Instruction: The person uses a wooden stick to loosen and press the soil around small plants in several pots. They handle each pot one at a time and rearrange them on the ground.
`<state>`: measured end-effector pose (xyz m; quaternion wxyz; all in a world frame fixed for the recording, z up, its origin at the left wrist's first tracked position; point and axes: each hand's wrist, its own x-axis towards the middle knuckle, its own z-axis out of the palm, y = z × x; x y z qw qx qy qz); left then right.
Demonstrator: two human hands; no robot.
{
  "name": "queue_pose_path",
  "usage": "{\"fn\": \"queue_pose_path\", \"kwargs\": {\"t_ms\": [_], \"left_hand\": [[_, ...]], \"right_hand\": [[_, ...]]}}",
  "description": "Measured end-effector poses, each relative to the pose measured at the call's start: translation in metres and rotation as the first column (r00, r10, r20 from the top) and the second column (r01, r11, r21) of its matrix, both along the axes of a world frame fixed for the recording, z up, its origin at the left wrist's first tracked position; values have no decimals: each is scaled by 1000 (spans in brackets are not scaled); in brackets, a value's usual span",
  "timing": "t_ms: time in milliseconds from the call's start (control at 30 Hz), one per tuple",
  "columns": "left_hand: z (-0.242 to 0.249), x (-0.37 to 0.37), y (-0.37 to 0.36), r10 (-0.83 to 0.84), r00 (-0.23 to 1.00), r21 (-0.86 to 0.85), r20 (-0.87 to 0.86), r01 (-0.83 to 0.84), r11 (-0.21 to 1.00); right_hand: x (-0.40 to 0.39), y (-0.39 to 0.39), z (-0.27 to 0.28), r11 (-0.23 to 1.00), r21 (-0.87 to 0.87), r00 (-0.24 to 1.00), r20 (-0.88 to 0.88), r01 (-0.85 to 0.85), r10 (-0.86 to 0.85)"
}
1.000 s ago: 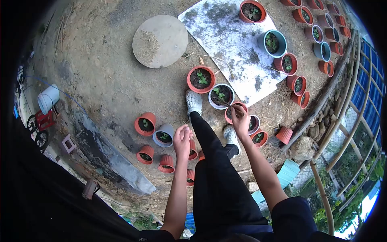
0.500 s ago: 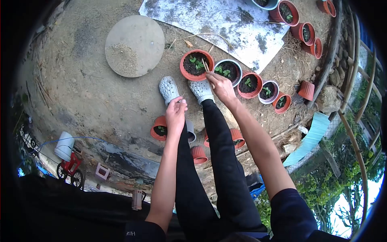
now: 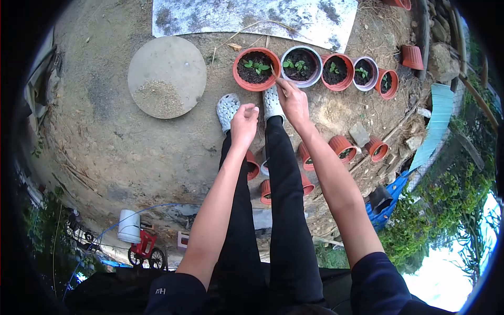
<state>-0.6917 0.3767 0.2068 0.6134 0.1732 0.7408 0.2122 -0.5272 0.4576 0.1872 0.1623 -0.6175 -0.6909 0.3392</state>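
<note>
My right hand (image 3: 293, 102) grips a thin stick (image 3: 274, 73) whose tip reaches the right rim of a large orange pot (image 3: 255, 68) holding green seedlings. Lower and to the left, my left hand (image 3: 244, 122) hovers above my white clogs (image 3: 227, 110) with its fingers pinched together; nothing shows in it. Right of the orange pot runs a row of planted pots: a white-rimmed pot (image 3: 300, 65), an orange pot (image 3: 337, 71), a small white pot (image 3: 365, 73) and a small orange pot (image 3: 387, 84).
A round concrete slab (image 3: 167, 76) with grit lies to the left, a stained white sheet (image 3: 252, 18) beyond the pots. Several small orange pots (image 3: 341, 147) sit by my legs. An upturned pot (image 3: 412, 56), rocks, a turquoise sheet (image 3: 436, 121), a white bucket (image 3: 128, 226) and a red cart (image 3: 144, 249) ring the area.
I have stepped left along the row of pots. My right hand carried the stick from a smaller pot to the large orange pot's rim. My left hand rose and closed its fingers.
</note>
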Motion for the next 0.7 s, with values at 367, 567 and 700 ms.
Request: {"fn": "queue_pose_path", "kwargs": {"t_ms": [367, 567, 700], "left_hand": [[-11, -22, -60, -158, 985, -95, -71, 151, 984], [-1, -14, -70, -145, 989, -121, -35, 140, 983], [2, -12, -66, -109, 993, -78, -41, 106, 991]], "right_hand": [[-42, -33, 8, 979, -18, 978, -47, 202, -203], [-64, -41, 12, 954, -72, 956, -2, 291, -292], [-77, -44, 15, 965, -69, 959, -114, 251, -258]]}}
